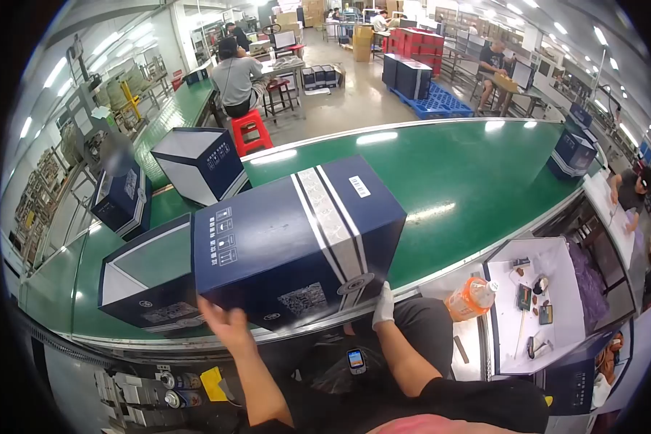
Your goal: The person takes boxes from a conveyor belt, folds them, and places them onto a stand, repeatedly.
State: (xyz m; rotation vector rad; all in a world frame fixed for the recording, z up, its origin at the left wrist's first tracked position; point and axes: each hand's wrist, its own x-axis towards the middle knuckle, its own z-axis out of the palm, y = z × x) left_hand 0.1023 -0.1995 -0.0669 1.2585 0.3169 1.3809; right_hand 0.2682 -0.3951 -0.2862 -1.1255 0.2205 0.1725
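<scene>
A big navy blue carton with a pale patterned band, a barcode and a printed code sits at the near edge of the green conveyor belt. My left hand is bare, slightly blurred, its fingers spread beside the carton's lower left corner. At the lower right corner, my right hand wears a white glove and lies flat against the end, with part of its fingers hidden. An open-topped navy carton with white inner walls stands just left of the big one.
More cartons stand on the belt: an open one, one at left and one at far right. Right of me are an orange-labelled bottle and a white tray of small parts. A person sits beyond the belt.
</scene>
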